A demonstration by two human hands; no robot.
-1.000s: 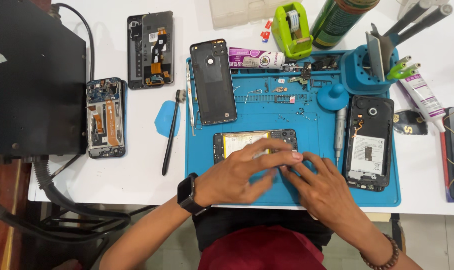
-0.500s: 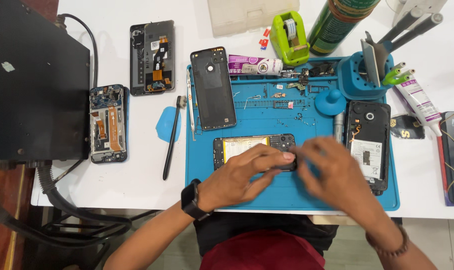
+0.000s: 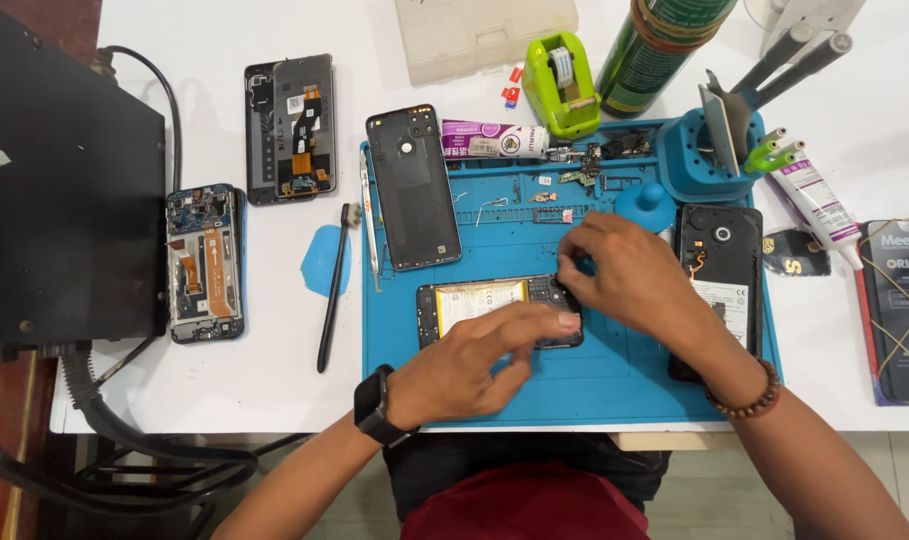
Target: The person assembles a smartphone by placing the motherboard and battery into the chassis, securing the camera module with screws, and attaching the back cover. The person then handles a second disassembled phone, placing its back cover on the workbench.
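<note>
Head view shows a change: our right hand (image 3: 624, 275) has lifted off the opened phone (image 3: 499, 310) and now hovers just above its top end, fingertips pinched together; whether they grip a small part we cannot tell. Our left hand (image 3: 474, 365) stays pressed on the phone's lower edge, pinning it flat on the blue mat (image 3: 594, 385).

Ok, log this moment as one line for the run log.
left hand: resting on opened phone | right hand: fingertips at phone's top end | surface: blue mat | nearby: back cover
</note>
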